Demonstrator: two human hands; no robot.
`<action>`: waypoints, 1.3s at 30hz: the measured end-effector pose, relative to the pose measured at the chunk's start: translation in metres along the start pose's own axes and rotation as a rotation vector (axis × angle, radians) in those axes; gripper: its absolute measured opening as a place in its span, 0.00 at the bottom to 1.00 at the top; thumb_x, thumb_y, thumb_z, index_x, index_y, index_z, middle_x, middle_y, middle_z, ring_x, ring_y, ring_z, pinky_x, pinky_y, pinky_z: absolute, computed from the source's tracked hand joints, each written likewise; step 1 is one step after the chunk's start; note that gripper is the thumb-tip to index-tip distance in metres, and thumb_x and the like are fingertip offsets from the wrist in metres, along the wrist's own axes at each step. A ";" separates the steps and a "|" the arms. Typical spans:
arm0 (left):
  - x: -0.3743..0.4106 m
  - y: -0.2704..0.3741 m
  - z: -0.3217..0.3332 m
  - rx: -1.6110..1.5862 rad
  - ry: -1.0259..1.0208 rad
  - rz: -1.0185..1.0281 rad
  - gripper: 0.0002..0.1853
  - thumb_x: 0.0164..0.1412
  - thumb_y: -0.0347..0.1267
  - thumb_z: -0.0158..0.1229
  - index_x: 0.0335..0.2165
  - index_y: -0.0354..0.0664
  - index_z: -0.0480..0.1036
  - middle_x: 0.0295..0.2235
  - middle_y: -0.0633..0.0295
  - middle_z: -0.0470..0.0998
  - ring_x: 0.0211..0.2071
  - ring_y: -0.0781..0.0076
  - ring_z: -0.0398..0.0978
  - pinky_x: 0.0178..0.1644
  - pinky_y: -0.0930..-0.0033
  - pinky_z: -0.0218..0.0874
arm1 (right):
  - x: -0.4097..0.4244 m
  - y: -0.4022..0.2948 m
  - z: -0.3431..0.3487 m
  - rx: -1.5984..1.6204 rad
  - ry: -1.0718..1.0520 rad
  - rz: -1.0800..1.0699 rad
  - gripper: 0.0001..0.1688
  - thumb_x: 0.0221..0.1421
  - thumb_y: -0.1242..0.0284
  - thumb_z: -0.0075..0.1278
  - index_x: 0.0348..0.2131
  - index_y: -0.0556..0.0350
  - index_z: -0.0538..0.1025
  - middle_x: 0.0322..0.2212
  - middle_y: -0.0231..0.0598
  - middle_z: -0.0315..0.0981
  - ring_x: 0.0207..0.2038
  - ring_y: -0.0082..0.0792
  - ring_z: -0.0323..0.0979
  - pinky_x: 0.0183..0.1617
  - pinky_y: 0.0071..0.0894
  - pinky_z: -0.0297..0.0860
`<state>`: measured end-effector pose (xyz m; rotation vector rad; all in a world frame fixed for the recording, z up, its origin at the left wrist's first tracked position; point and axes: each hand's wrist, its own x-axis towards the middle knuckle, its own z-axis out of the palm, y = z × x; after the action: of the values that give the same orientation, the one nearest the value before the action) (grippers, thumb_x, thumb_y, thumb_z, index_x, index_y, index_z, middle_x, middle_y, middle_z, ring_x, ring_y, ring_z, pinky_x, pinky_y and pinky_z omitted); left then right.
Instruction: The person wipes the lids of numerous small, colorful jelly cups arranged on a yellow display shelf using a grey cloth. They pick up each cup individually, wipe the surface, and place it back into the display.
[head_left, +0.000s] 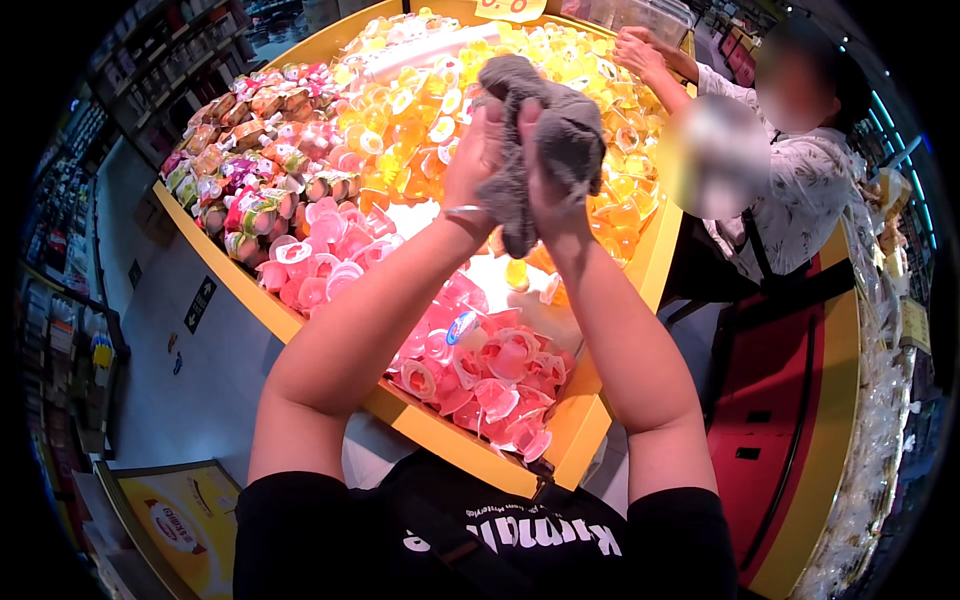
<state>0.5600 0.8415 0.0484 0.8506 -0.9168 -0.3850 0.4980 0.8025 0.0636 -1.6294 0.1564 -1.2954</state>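
A crumpled grey cloth (559, 124) is pressed between my left hand (476, 161) and my right hand (551, 180), both raised over a yellow-edged display bin (450, 457). A thin bangle circles my left wrist. Pink jelly cups (517, 375) fill the near corner of the bin, and yellow and orange jelly cups (409, 142) lie beneath and beyond my hands. Colourful packs of jelly (259, 165) are heaped at the left. Below my hands a pale, brightly lit patch of the bin's surface (491, 281) shows, with a single yellow jelly cup (517, 274) on it.
Another person (795, 165) sits at the right, hands over the bin's far right part. A long white tube-like object (435, 52) lies across the far cups. Farther right stands a red and yellow stand (765, 420) with wrapped goods. Shelves (64, 330) line the left.
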 end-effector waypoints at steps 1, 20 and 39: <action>-0.001 0.000 -0.002 0.048 -0.034 0.046 0.23 0.57 0.47 0.35 0.32 0.38 0.65 0.28 0.57 0.68 0.30 0.67 0.66 0.36 0.69 0.56 | -0.002 -0.014 0.002 0.024 0.007 0.043 0.14 0.52 0.65 0.42 0.29 0.59 0.66 0.26 0.35 0.63 0.30 0.26 0.62 0.32 0.26 0.60; -0.025 0.088 -0.086 0.971 -0.677 -0.323 0.21 0.54 0.46 0.43 0.25 0.37 0.68 0.24 0.56 0.69 0.28 0.66 0.69 0.32 0.70 0.59 | 0.021 0.008 -0.025 0.987 -0.232 0.615 0.30 0.53 0.51 0.21 0.41 0.54 0.61 0.36 0.52 0.65 0.39 0.54 0.64 0.43 0.52 0.62; 0.095 -0.095 -0.122 1.469 -0.358 -0.220 0.23 0.47 0.41 0.50 0.41 0.39 0.64 0.38 0.48 0.69 0.41 0.57 0.66 0.43 0.62 0.58 | 0.050 0.007 -0.084 0.962 0.145 0.284 0.24 0.54 0.56 0.27 0.41 0.55 0.61 0.35 0.51 0.61 0.36 0.49 0.63 0.39 0.45 0.64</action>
<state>0.7195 0.7813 -0.0140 2.2832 -1.4256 0.0303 0.4555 0.7170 0.0845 -0.6653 -0.1360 -1.0163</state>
